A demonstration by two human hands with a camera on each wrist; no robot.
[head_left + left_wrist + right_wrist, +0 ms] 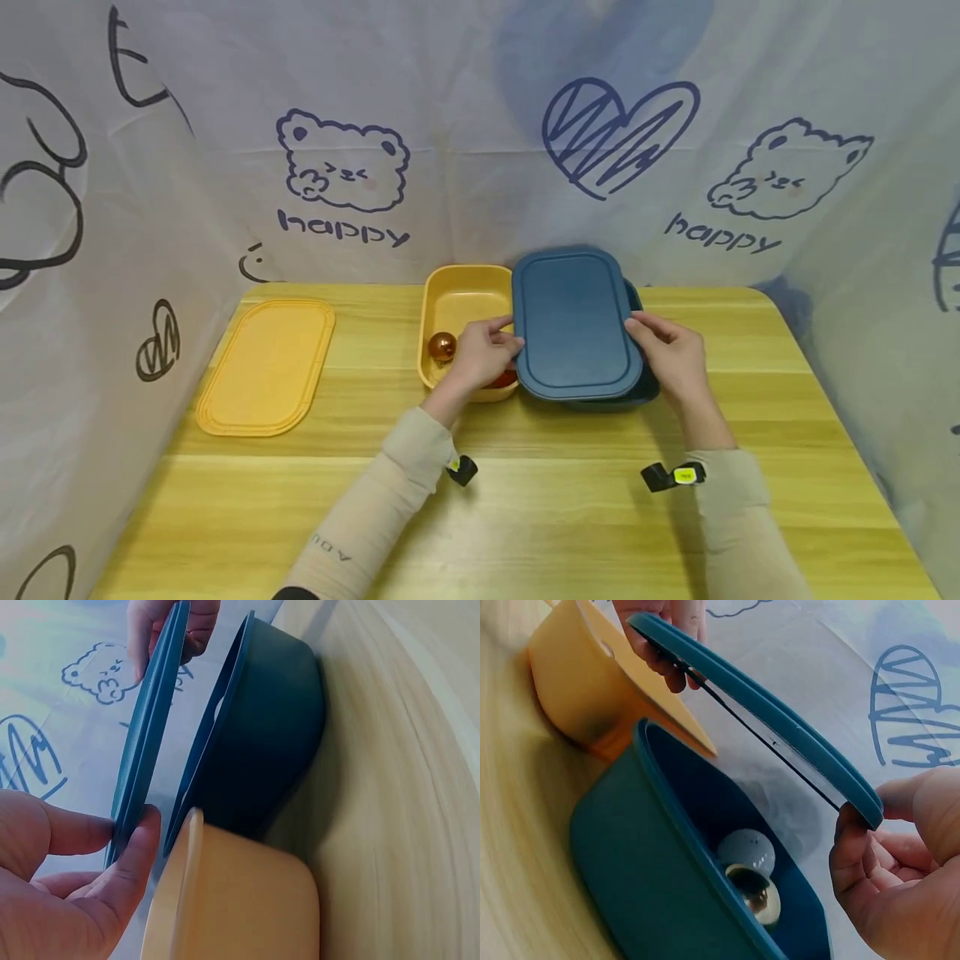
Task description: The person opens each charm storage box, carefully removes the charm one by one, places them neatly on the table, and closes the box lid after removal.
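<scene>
Both hands hold a blue lid (pixel 573 325) above a blue box (pixel 274 712), with a gap between lid and rim in the wrist views. My left hand (pixel 483 354) pinches the lid's left edge, thumb on one face and fingers on the other. At the opposite edge my right hand (pixel 671 350) pinches it the same way. Inside the blue box lie a pale speckled ball (pixel 748 851) and a shiny gold ball (pixel 755 894). Beside it stands a yellow box (pixel 429 325) holding a shiny copper ball (pixel 442 347) and something red (pixel 504 380), partly hidden by my left hand.
A yellow lid (pixel 268 367) lies flat at the left of the wooden table (pixel 555 517). White cloth (pixel 480 192) with drawn bears and hearts hangs behind the boxes and along both sides.
</scene>
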